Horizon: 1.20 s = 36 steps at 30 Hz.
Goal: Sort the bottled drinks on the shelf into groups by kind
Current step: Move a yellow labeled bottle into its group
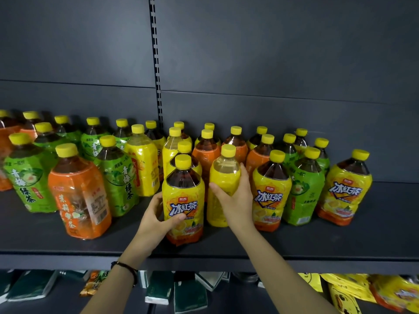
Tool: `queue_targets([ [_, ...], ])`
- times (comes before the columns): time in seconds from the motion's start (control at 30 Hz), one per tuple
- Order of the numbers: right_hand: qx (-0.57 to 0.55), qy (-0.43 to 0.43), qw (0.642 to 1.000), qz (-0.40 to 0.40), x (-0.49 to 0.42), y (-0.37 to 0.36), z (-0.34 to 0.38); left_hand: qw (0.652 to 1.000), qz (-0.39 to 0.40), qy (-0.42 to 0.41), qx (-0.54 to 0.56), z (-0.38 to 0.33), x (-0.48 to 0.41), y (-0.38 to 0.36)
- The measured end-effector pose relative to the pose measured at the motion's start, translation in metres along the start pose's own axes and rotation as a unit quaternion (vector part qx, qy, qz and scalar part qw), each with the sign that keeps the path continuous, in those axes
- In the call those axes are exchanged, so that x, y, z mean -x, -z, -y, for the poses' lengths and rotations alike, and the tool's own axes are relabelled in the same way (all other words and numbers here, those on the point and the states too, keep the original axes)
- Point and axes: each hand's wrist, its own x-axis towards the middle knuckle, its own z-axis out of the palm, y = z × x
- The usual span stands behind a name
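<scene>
left hand gripping iced-tea bottle, right hand gripping pale yellow bottle

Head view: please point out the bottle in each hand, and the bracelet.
Iced tea bottle (pixel 183 200), head view, on its front label.
Pale drink bottle (pixel 223 175), head view, on its yellow wrap.
Bracelet (pixel 125 266), head view, on its dark band.

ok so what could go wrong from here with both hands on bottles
The right hand grips the pale yellow bottle, close beside the iced tea bottle on its right; pulling it out could topple that neighbour. The dark tea bottle in the left hand stands near the shelf edge and might slip off.
</scene>
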Motion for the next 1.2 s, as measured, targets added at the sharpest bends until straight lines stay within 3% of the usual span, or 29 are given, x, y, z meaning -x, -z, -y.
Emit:
queue_targets([
  [0.3,0.018,0.023,0.991,0.129,0.028,0.070,-0.005,0.997,-0.078,0.002,0.010,-0.001,0.016,-0.010],
  [0.47,-0.059,0.006,0.991,0.117,0.048,0.075,-0.016,0.996,-0.089,0.007,-0.001,-0.006,0.019,-0.021],
  [0.67,-0.032,0.002,0.998,0.060,0.059,0.060,-0.014,0.999,-0.013,0.029,-0.035,-0.010,0.009,-0.018],
  [0.87,-0.077,-0.019,0.993,0.087,0.044,0.062,-0.027,0.984,-0.175,0.000,-0.035,-0.035,-0.030,0.023],
  [1.0,-0.096,-0.022,0.991,0.095,0.039,0.060,-0.030,0.993,-0.112,0.018,0.037,-0.058,-0.084,0.018],
  [1.07,-0.100,-0.025,0.991,0.086,0.038,0.060,-0.034,0.997,-0.079,0.013,-0.001,-0.063,-0.111,0.013],
  [1.2,-0.107,-0.026,0.991,0.072,0.037,0.058,-0.035,0.987,-0.092,0.014,-0.128,-0.068,-0.149,0.005],
])
